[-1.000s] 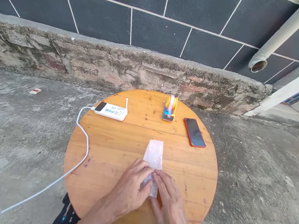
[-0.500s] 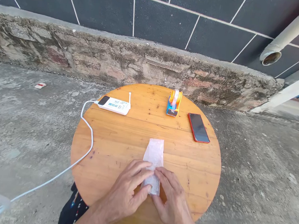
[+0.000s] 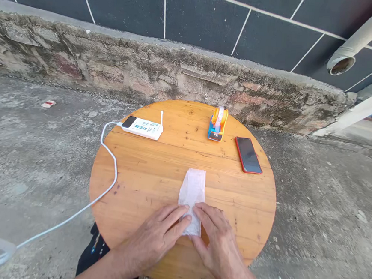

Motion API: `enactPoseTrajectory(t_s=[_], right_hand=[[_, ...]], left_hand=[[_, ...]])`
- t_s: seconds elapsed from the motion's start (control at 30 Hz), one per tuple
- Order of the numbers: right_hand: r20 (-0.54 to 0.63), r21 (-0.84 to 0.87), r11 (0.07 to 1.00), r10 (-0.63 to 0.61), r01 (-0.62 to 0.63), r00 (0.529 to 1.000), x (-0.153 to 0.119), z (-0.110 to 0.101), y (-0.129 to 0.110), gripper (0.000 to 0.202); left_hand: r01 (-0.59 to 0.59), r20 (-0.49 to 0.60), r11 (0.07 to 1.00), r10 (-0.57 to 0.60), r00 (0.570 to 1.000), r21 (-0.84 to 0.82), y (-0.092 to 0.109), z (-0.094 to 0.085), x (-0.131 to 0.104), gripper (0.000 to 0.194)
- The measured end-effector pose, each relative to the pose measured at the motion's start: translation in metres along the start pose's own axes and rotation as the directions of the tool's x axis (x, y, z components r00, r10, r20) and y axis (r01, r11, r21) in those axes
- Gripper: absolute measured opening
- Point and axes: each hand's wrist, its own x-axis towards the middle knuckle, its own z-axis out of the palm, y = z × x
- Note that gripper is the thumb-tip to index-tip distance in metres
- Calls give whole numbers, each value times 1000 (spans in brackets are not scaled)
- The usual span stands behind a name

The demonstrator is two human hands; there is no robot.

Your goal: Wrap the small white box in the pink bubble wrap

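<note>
A whitish, translucent folded strip (image 3: 193,189) lies flat on the round wooden table (image 3: 137,187), its long side running away from me. My left hand (image 3: 159,232) rests its fingertips on the strip's left edge, fingers extended. On the right edge, the fingers of my right hand (image 3: 218,236) press down, slightly bent, with the thumb near the strip's lower corner. Neither hand is wrapped round it. The strip's far half is uncovered.
A white power bank (image 3: 142,127) with a white cable (image 3: 116,168) sits at the back left. An orange and blue tape dispenser (image 3: 217,124) stands at the back, and a red-edged phone (image 3: 248,155) lies at the right. Behind is a stone wall base (image 3: 130,70).
My left thumb, earlier visible on the strip's lower part, is now tucked out of sight. Both hands remain at the strip's sides. The view has shifted slightly.
</note>
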Motion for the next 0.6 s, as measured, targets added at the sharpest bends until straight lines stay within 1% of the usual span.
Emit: enactPoseTrajectory(t_s=[0.07,0.17,0.3,0.4,0.5,0.6], right_hand=[[17,1,1000,3,-3,1000,3,-3,0,47],[48,27,999,19,-20,999,9,-7,3,43],[93,66,997,39,-45,995,18,-12,9,39],[114,86,995,41,-51,993,23,-14,11,38],[137,92,995,33,-46,990,24,-18,9,38],[156,123,991,32,-52,987,21,-22,7,45]], left_hand=[[-9,1,1000,9,1000,-10,-1,0,2,37],[30,25,997,-29,999,-69,-3,-4,9,39],[110,76,976,-97,992,-190,-5,-17,23,43],[148,112,958,-123,986,-244,-6,-25,30,47],[150,128,961,-122,984,-232,-7,-26,31,45],[116,131,976,-93,987,-184,-6,-20,27,43]])
